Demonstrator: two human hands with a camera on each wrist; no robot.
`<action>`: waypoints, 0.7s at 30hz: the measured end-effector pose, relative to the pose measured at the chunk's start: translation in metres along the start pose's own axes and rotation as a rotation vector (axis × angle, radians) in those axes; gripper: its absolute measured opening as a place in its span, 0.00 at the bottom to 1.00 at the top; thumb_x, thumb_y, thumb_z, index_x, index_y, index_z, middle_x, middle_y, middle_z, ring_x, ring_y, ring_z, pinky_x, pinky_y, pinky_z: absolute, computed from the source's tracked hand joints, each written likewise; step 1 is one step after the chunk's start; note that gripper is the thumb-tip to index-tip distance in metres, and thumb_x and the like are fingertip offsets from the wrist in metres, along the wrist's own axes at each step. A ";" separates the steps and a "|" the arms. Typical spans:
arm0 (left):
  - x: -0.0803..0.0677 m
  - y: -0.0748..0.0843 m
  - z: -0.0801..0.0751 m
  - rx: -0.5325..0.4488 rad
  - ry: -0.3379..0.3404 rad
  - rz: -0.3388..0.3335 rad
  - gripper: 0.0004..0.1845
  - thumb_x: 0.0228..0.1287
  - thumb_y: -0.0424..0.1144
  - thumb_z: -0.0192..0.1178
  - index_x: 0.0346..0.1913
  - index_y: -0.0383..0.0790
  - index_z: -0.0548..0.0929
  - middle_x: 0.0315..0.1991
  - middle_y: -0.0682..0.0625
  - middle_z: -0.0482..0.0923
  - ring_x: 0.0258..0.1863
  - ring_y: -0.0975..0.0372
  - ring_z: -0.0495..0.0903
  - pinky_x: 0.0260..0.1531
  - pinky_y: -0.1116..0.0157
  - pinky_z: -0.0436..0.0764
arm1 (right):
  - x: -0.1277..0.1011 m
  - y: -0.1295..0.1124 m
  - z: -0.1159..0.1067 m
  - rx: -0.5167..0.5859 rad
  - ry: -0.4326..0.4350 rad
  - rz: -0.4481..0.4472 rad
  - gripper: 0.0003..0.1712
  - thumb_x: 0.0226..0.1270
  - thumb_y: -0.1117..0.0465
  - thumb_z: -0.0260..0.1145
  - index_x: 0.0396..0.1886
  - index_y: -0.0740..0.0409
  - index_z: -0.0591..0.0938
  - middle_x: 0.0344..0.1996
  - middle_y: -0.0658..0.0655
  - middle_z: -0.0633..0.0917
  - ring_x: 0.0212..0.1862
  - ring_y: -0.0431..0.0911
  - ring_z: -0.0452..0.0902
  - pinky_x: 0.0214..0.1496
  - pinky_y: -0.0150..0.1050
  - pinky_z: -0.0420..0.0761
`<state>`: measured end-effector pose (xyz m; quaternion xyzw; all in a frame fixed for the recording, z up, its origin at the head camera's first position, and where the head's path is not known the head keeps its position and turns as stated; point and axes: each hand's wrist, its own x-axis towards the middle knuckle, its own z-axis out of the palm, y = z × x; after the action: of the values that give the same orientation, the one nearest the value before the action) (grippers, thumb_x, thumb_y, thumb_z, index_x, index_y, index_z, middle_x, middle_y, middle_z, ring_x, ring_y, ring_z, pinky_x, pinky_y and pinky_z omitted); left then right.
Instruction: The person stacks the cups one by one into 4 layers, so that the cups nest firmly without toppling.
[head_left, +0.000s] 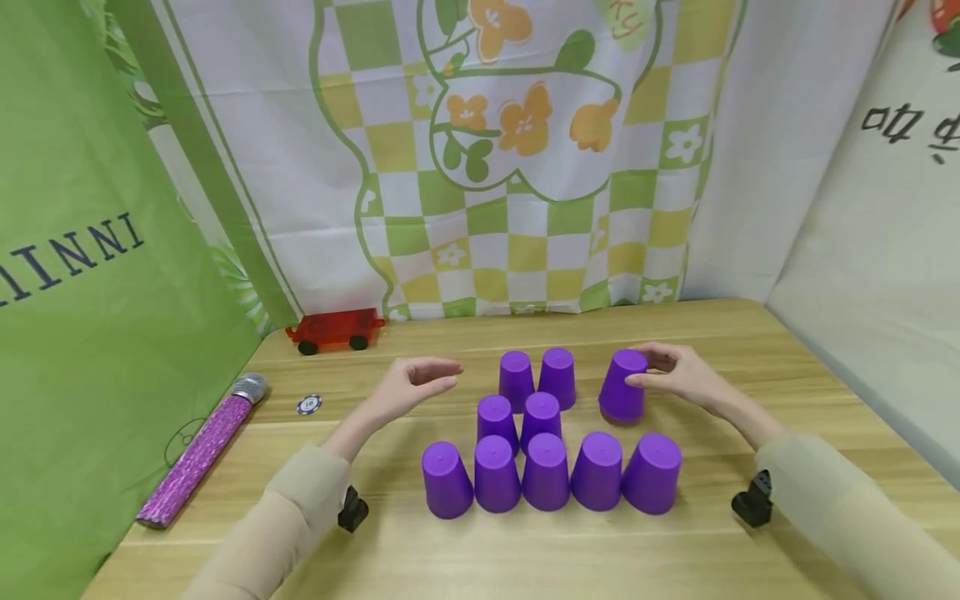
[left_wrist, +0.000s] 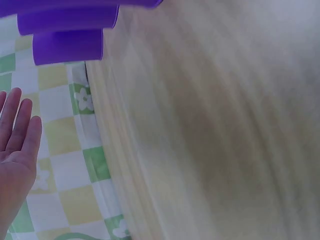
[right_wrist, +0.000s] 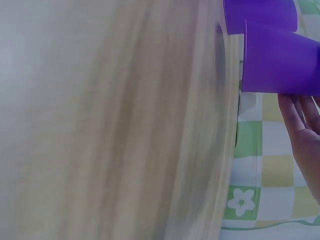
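In the head view my right hand [head_left: 678,375] holds an upside-down purple cup [head_left: 622,387] between thumb and fingers at the right of the back cups. The right wrist view shows this cup [right_wrist: 280,60] with its rim off the tabletop and fingers [right_wrist: 305,125] on its side. My left hand [head_left: 412,387] hovers left of the cups, its fingers extended and nothing in its grasp. Several upside-down purple cups [head_left: 546,473] stand in a front row. Behind them are two cups [head_left: 542,417], and farther back two more [head_left: 557,377].
On the wooden table [head_left: 525,554], a pink glittery microphone [head_left: 202,458] lies at the left beside a poker chip [head_left: 309,404]. A red toy wagon [head_left: 335,330] stands at the back left. Checkered cloth [head_left: 525,242] hangs behind the table, with a green cloth [head_left: 90,358] at the left.
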<state>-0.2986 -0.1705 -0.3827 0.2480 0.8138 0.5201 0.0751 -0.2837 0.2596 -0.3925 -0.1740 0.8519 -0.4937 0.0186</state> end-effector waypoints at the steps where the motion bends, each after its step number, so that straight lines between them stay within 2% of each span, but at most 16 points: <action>1: -0.002 0.000 0.002 0.001 0.001 0.001 0.22 0.62 0.46 0.62 0.56 0.37 0.79 0.54 0.42 0.80 0.53 0.57 0.80 0.50 0.65 0.82 | 0.002 0.000 0.000 -0.011 0.002 0.010 0.30 0.60 0.58 0.68 0.59 0.67 0.73 0.52 0.67 0.80 0.46 0.28 0.77 0.48 0.24 0.79; 5: -0.009 0.000 0.009 -0.024 -0.006 0.002 0.22 0.62 0.46 0.62 0.56 0.38 0.79 0.54 0.42 0.80 0.54 0.57 0.80 0.50 0.66 0.81 | 0.013 0.001 -0.001 -0.035 0.006 0.027 0.31 0.61 0.57 0.68 0.60 0.67 0.72 0.53 0.69 0.79 0.46 0.28 0.77 0.49 0.22 0.77; 13: -0.017 -0.004 0.018 -0.108 -0.021 0.022 0.23 0.61 0.38 0.63 0.57 0.32 0.76 0.57 0.34 0.76 0.58 0.43 0.74 0.52 0.66 0.80 | 0.030 0.004 0.004 -0.027 0.004 0.049 0.32 0.60 0.56 0.69 0.61 0.66 0.72 0.54 0.68 0.79 0.44 0.26 0.76 0.49 0.21 0.75; 17: -0.021 -0.009 0.021 -0.091 -0.040 0.009 0.25 0.61 0.39 0.63 0.59 0.32 0.75 0.58 0.37 0.76 0.60 0.44 0.72 0.58 0.62 0.77 | 0.033 0.004 0.008 -0.025 -0.014 0.029 0.32 0.59 0.56 0.69 0.60 0.66 0.72 0.53 0.68 0.80 0.45 0.28 0.76 0.50 0.22 0.75; 21: -0.022 -0.013 0.024 -0.093 -0.065 0.012 0.27 0.61 0.38 0.63 0.61 0.30 0.72 0.59 0.38 0.75 0.60 0.46 0.73 0.60 0.59 0.75 | 0.035 0.005 0.011 -0.010 -0.027 0.015 0.31 0.58 0.58 0.70 0.60 0.66 0.73 0.53 0.68 0.80 0.44 0.28 0.77 0.50 0.22 0.76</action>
<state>-0.2749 -0.1662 -0.4082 0.2657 0.7844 0.5495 0.1100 -0.3152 0.2413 -0.3973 -0.1743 0.8552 -0.4869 0.0332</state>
